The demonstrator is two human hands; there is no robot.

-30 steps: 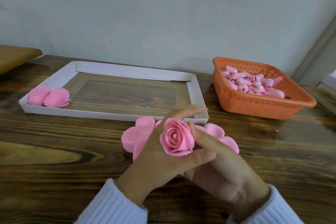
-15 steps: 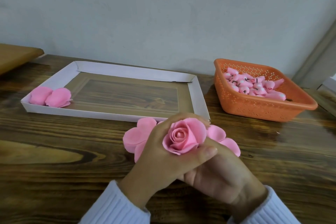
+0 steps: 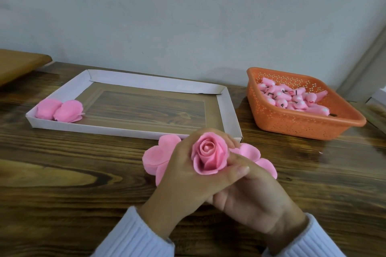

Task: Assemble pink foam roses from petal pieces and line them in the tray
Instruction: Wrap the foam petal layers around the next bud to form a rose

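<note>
A pink foam rose sits upright in front of me, its petals wrapped round a bud. My left hand curls round it, thumb across the front and fingers over the back. My right hand lies under and beside the left, its fingers tucked against the rose's base. Loose pink petal pieces lie on the table behind my hands, partly hidden. The white cardboard tray beyond holds two finished roses in its near left corner.
An orange perforated basket of several pink buds stands at the right, close to the tray. A wooden board juts in at the far left. The dark wooden table meets a pale wall behind.
The rose has been turned in my hands and its outer petals now sit closer round the bud. My left thumb has slid across the front. My right fingers have dropped below.
</note>
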